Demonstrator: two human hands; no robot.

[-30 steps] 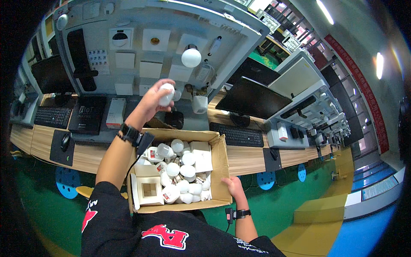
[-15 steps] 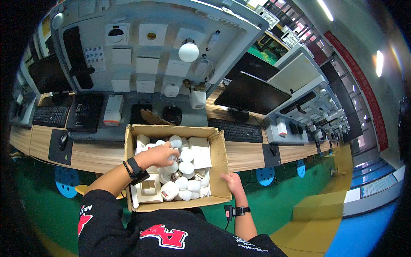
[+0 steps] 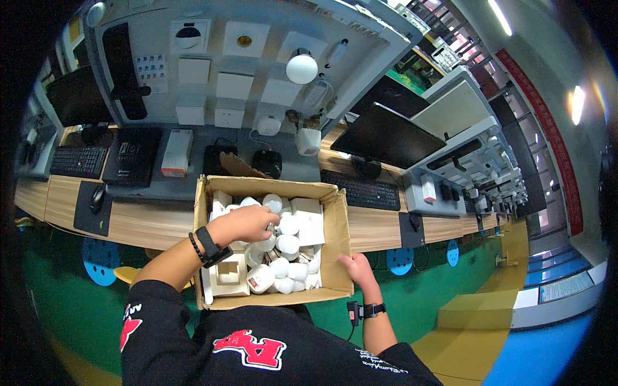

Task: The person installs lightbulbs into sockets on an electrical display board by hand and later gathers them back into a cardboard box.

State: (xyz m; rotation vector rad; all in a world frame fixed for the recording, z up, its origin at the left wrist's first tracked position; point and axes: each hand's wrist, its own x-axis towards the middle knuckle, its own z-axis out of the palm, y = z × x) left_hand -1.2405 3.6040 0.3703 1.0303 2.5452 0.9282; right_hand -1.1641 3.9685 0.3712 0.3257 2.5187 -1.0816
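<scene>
In the cardboard box (image 3: 337, 252), whose right edge the right hand (image 3: 356, 269) clamped, the left hand (image 3: 248, 224) curled, whether gripping I couldn't tell, over white light bulbs (image 3: 288, 244), likely slippery, fragile and best held by the base.

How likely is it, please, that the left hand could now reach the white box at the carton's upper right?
Probably yes: the left hand is inside the open carton, and the white box looks uncovered on top. Only round white bulbs lie between, though I cannot tell whether the hand holds something.
</scene>
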